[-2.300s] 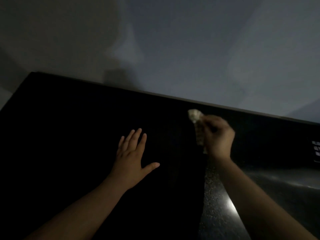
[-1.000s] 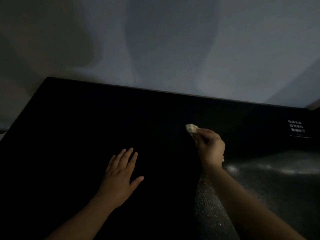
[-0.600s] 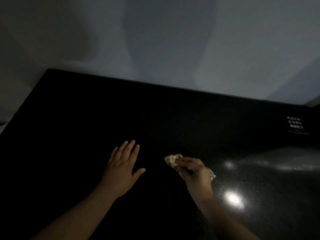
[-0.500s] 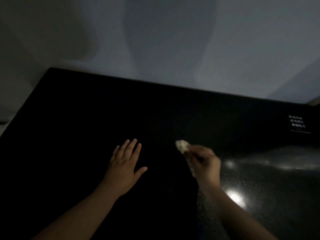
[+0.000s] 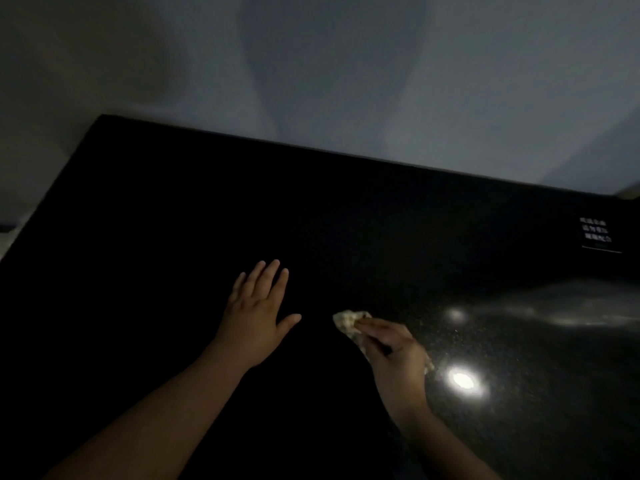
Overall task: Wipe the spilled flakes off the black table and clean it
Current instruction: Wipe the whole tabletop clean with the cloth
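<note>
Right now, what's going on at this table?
A person is wiping a black table in dim light. The right hand presses a crumpled light cloth onto the surface near the middle of the table. The left hand lies flat and open beside it, fingers spread, holding nothing. A lamp reflection shines on the table just right of the wiping hand. Fine specks show in the lit area; whether flakes remain elsewhere is too dark to tell.

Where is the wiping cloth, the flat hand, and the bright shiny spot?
cloth (image 5: 346,322), head view, pale crumpled end.
left hand (image 5: 254,318), head view, back of hand.
bright spot (image 5: 462,380), head view, glare centre.
</note>
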The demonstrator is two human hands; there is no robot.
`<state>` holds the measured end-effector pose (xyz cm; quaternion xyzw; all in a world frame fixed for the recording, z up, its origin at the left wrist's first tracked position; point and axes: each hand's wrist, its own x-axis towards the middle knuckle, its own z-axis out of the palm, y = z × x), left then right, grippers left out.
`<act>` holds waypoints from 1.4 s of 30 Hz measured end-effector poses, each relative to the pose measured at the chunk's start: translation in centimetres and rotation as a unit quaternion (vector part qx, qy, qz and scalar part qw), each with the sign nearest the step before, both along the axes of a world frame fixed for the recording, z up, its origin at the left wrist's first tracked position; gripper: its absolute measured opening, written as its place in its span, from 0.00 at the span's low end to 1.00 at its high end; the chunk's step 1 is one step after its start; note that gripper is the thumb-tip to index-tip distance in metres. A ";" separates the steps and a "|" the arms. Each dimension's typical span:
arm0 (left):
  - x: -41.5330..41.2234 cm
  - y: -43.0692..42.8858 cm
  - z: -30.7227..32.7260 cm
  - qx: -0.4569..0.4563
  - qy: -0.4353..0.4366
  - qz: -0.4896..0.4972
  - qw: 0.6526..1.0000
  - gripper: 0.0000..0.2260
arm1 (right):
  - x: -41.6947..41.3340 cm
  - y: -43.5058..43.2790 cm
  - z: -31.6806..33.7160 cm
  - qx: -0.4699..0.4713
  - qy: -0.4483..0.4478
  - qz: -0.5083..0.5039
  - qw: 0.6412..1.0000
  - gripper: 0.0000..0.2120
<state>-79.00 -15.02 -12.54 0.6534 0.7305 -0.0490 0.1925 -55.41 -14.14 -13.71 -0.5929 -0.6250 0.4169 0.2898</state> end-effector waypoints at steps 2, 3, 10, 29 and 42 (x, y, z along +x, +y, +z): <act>0.0 0.0 0.1 -0.001 -0.002 0.000 1.000 0.35 | -0.1 0.3 1.2 0.000 0.025 -0.004 1.000 0.23; 0.0 0.0 0.2 -0.005 -0.004 -0.001 1.000 0.35 | -0.1 1.1 1.7 0.020 0.041 -0.016 0.999 0.19; 0.3 0.1 0.8 -0.021 0.000 0.007 1.000 0.35 | 1.6 8.5 0.1 0.055 -0.034 -0.136 0.989 0.11; 2.9 -8.9 2.6 -0.057 -0.058 0.012 0.997 0.32 | 1.8 2.6 -0.3 0.053 -0.053 -0.074 0.994 0.12; 1.8 -10.3 0.4 -0.017 -0.014 -0.056 0.998 0.34 | 2.5 -4.3 1.9 0.105 -0.037 -0.065 0.992 0.10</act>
